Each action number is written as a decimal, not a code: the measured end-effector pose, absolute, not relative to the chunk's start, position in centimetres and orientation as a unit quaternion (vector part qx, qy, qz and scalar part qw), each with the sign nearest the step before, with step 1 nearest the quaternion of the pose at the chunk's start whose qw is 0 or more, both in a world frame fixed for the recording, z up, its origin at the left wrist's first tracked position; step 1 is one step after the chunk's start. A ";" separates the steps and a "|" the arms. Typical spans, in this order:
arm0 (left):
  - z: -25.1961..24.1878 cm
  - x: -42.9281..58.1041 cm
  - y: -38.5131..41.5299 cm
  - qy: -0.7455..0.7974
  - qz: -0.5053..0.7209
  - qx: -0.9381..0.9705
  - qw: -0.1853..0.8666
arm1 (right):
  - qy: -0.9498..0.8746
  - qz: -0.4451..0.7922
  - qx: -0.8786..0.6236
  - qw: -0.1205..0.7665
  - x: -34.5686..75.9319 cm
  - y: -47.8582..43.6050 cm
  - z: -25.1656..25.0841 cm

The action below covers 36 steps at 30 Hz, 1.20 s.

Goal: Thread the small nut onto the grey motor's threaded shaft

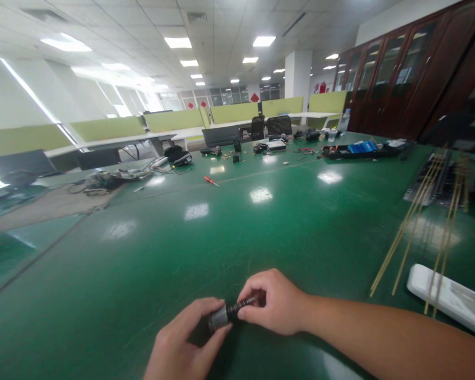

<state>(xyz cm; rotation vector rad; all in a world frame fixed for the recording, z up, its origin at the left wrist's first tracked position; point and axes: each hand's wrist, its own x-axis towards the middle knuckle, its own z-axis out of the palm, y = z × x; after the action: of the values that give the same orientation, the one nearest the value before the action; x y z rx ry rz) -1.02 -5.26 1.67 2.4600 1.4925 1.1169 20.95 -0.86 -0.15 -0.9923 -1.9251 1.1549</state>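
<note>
Low in the middle of the view is a small silver cylinder (220, 318), motor-like, with a black collar and a thin ribbed shaft (241, 305) pointing up and to the right. My left hand (186, 340) grips the cylinder between thumb and fingers. At the other end, my right hand (275, 303) pinches the shaft with thumb and forefinger, covering its tip. Both hands are just over the green tabletop (162, 258). Whether the ribs are a thread or a spring, I cannot tell.
A white flat case (459, 298) and several thin yellowish rods (404, 237) lie to the right. An orange screwdriver (209, 180) rests farther off. Along the far edge are a black tray with blue material (362, 149), a bottle (345, 121) and cables; more clutter (98, 182) lies left.
</note>
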 end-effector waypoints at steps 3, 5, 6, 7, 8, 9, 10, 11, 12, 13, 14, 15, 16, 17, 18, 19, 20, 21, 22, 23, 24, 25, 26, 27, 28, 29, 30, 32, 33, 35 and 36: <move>1.7 -1.1 -5.3 0.481 0.356 0.801 0.022 | -0.735 0.447 -0.381 0.338 20.9 -0.9 -0.1; 1.8 -1.2 -5.3 0.479 0.356 0.802 0.019 | -0.733 0.451 -0.381 0.338 20.9 -0.9 0.0; 1.8 -1.2 -5.3 0.478 0.357 0.803 0.018 | -0.732 0.453 -0.381 0.337 20.9 -0.8 0.0; 1.8 -1.3 -5.3 0.477 0.357 0.803 0.019 | -0.731 0.454 -0.382 0.337 20.9 -0.8 0.0; 1.8 -1.3 -5.3 0.477 0.357 0.803 0.021 | -0.730 0.455 -0.382 0.337 20.9 -0.8 0.0; 1.8 -1.4 -5.3 0.478 0.355 0.803 0.023 | -0.730 0.455 -0.382 0.338 20.9 -0.8 0.0; 1.7 -1.4 -5.3 0.479 0.353 0.803 0.025 | -0.730 0.455 -0.382 0.338 20.9 -0.8 0.0; 1.7 -1.5 -5.4 0.480 0.351 0.804 0.026 | -0.730 0.455 -0.382 0.337 20.9 -0.8 0.0; 1.6 -1.5 -5.4 0.481 0.351 0.803 0.026 | -0.730 0.455 -0.383 0.337 20.9 -0.8 0.0; 1.6 -1.5 -5.4 0.484 0.350 0.802 0.027 | -0.730 0.456 -0.383 0.335 20.9 -0.8 -0.1; 1.5 -1.5 -5.4 0.486 0.350 0.800 0.028 | -0.730 0.456 -0.384 0.333 20.9 -0.8 -0.1; 1.5 -1.6 -5.4 0.488 0.349 0.800 0.030 | -0.730 0.456 -0.386 0.332 20.9 -0.8 -0.1; 1.5 -1.6 -5.4 0.489 0.348 0.799 0.032 | -0.730 0.457 -0.387 0.331 20.9 -0.8 0.0; 1.5 -1.6 -5.4 0.491 0.347 0.798 0.033 | -0.729 0.457 -0.388 0.330 20.9 -0.8 0.0; 1.5 -1.6 -5.3 0.492 0.347 0.798 0.033 | -0.728 0.458 -0.389 0.330 20.9 -0.8 0.0; 1.5 -1.6 -5.3 0.492 0.348 0.797 0.032 | -0.726 0.459 -0.390 0.331 20.9 -0.8 0.0; 1.5 -1.6 -5.3 0.493 0.348 0.796 0.030 | -0.724 0.461 -0.392 0.332 21.0 -0.8 0.0; 1.6 -1.6 -5.3 0.494 0.350 0.795 0.028 | -0.722 0.463 -0.392 0.332 21.0 -0.8 0.0; 1.6 -1.6 -5.3 0.494 0.350 0.795 0.026 | -0.721 0.464 -0.392 0.333 21.0 -0.7 0.0; 1.7 -1.6 -5.2 0.494 0.349 0.796 0.024 | -0.721 0.465 -0.391 0.334 21.0 -0.7 0.0; 1.7 -1.6 -5.2 0.493 0.347 0.797 0.023 | -0.721 0.466 -0.389 0.334 21.0 -0.7 -0.1; 1.8 -1.6 -5.2 0.492 0.346 0.798 0.021 | -0.722 0.466 -0.388 0.334 21.0 -0.7 -0.1; 1.8 -1.6 -5.3 0.492 0.345 0.799 0.021 | -0.722 0.466 -0.387 0.335 21.0 -0.7 -0.2; 1.8 -1.6 -5.3 0.492 0.345 0.799 0.020 | -0.721 0.466 -0.387 0.336 21.0 -0.7 -0.2; 1.8 -1.6 -5.3 0.493 0.344 0.799 0.020 | -0.721 0.466 -0.386 0.338 21.0 -0.7 -0.2; 1.8 -1.7 -5.3 0.494 0.343 0.799 0.020 | -0.719 0.467 -0.386 0.340 20.9 -0.7 -0.3; 1.8 -1.7 -5.3 0.496 0.343 0.798 0.020 | -0.718 0.468 -0.384 0.343 20.9 -0.7 -0.3; 1.7 -1.7 -5.3 0.499 0.342 0.796 0.018 | -0.714 0.472 -0.384 0.346 20.8 -0.7 -0.3; 1.7 -1.8 -5.3 0.500 0.343 0.795 0.017 | -0.712 0.473 -0.386 0.346 20.8 -0.7 -0.4; 1.6 -1.8 -5.3 0.500 0.346 0.794 0.016 | -0.710 0.474 -0.389 0.346 20.8 -0.7 -0.4; 1.6 -1.8 -5.3 0.499 0.346 0.794 0.015 | -0.711 0.474 -0.389 0.345 20.8 -0.7 -0.4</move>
<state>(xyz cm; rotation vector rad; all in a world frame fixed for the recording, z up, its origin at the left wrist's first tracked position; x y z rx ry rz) -1.80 -5.26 1.62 2.4705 1.5537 1.0773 20.84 -0.73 -0.39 -1.0101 -1.8448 1.2303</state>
